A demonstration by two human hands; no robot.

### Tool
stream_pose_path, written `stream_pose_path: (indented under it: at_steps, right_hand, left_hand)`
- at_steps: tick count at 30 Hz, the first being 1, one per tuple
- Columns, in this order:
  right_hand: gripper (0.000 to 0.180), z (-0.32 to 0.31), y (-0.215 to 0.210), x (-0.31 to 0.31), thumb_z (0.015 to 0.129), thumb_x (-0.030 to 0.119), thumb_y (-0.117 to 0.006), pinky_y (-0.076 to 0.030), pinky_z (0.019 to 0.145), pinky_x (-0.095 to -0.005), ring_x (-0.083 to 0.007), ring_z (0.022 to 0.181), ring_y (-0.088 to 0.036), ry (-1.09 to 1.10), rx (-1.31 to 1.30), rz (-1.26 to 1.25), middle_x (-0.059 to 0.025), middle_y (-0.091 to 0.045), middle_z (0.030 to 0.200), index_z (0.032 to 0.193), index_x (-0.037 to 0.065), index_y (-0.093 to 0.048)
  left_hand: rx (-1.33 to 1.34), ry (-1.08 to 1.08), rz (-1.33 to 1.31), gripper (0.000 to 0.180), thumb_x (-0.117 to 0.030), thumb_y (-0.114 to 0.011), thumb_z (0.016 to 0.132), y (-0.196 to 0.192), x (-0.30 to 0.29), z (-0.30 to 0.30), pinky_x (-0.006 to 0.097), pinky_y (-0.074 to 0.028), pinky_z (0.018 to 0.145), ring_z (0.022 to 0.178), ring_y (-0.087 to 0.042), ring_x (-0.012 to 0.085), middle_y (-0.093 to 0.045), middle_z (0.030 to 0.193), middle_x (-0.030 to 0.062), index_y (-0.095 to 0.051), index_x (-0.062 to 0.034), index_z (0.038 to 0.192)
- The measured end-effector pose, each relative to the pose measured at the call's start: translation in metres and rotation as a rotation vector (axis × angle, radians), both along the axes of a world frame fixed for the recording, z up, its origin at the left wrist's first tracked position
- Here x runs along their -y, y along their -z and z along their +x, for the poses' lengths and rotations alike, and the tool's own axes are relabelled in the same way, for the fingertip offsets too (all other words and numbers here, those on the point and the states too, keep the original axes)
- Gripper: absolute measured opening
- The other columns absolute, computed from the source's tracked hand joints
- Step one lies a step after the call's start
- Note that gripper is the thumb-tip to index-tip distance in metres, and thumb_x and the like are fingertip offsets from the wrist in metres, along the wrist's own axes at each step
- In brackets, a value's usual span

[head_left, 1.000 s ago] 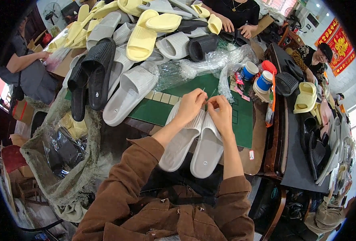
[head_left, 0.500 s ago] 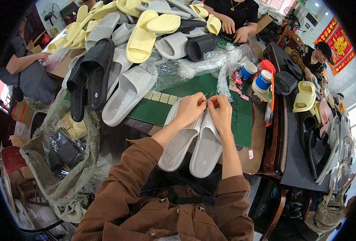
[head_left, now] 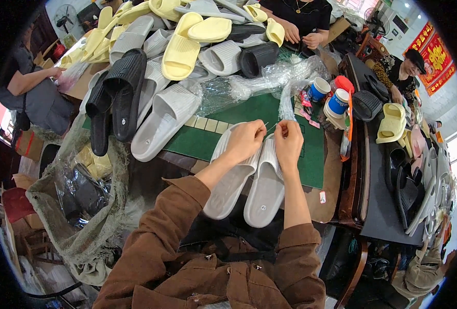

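Note:
Two light grey slide sandals (head_left: 249, 180) lie side by side, soles up, at the near edge of the green table mat (head_left: 249, 116). My left hand (head_left: 246, 139) and my right hand (head_left: 288, 141) rest on their far ends, fingers pinched on a thin clear plastic tie (head_left: 269, 126) stretched between them. Both brown sleeves come in from below.
A heap of grey, yellow and black slides (head_left: 172, 46) fills the far table. A clear bundle of plastic ties (head_left: 259, 82) and two blue-and-white cups (head_left: 329, 95) lie beyond the mat. Other people sit at the left, top and right. A net sack (head_left: 79, 206) hangs at left.
My hands have stayed over the sandal pair, shifting their pinch slightly; the thin tie now shows between the fingertips.

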State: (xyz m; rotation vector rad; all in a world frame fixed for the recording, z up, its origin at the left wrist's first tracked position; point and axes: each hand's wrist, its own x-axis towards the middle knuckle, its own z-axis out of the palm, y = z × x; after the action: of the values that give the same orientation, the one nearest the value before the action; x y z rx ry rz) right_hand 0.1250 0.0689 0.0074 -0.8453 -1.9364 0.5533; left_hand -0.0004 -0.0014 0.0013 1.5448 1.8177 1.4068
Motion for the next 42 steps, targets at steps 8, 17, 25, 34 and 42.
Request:
stream_pose_path:
  at_steps: [8,17,25,34,42]
  right_hand:
    - [0.005,0.001,0.003,-0.001,0.079,0.000,-0.062,-0.046,0.060,-0.0321,-0.0223,0.064,-0.057,0.029,-0.006,0.019,-0.0123,-0.057,0.076,0.083,-0.002,-0.059]
    - [0.006,0.000,-0.001,-0.002,0.078,0.000,-0.062,-0.046,0.059,-0.0322,-0.0223,0.063,-0.057,-0.040,0.004,0.025,-0.0123,-0.057,0.076,0.083,-0.002,-0.059]
    - [0.005,-0.005,0.001,0.005,0.079,0.001,-0.063,-0.046,0.062,-0.0338,-0.0245,0.067,-0.056,-0.016,0.035,0.055,-0.0124,-0.057,0.076,0.082,-0.001,-0.060]
    - [0.005,0.002,0.004,0.001,0.080,0.000,-0.061,-0.045,0.062,-0.0336,-0.0233,0.066,-0.055,-0.032,0.061,0.042,-0.0118,-0.056,0.077,0.084,-0.001,-0.058]
    - [0.005,0.002,0.006,-0.002,0.081,0.000,-0.060,-0.042,0.060,-0.0335,-0.0225,0.065,-0.051,-0.082,0.062,0.051,-0.0107,-0.053,0.075,0.083,-0.002,-0.056]
  left_hand:
    - [0.003,-0.035,0.025,0.008,-0.011,-0.057,0.082,0.003,0.000,0.003,0.044,-0.047,0.064,0.073,-0.063,0.0350,-0.066,0.077,0.0153,-0.060,-0.0034,0.083]
    - [-0.027,-0.089,0.023,0.009,-0.013,-0.057,0.082,0.004,-0.002,0.004,0.045,-0.047,0.064,0.073,-0.062,0.0368,-0.065,0.077,0.0162,-0.060,-0.0042,0.083]
    - [-0.019,-0.109,0.086,0.016,-0.018,-0.057,0.082,0.017,-0.003,0.000,0.045,-0.049,0.066,0.074,-0.063,0.0351,-0.066,0.079,0.0156,-0.064,-0.0051,0.087]
    - [-0.009,-0.116,0.077,0.014,-0.017,-0.058,0.081,0.005,-0.001,0.008,0.045,-0.047,0.064,0.074,-0.062,0.0357,-0.065,0.077,0.0158,-0.062,-0.0035,0.082]
    - [-0.032,-0.145,0.129,0.011,-0.014,-0.056,0.080,0.011,-0.003,0.010,0.048,-0.046,0.063,0.072,-0.060,0.0375,-0.063,0.075,0.0165,-0.059,-0.0032,0.080]
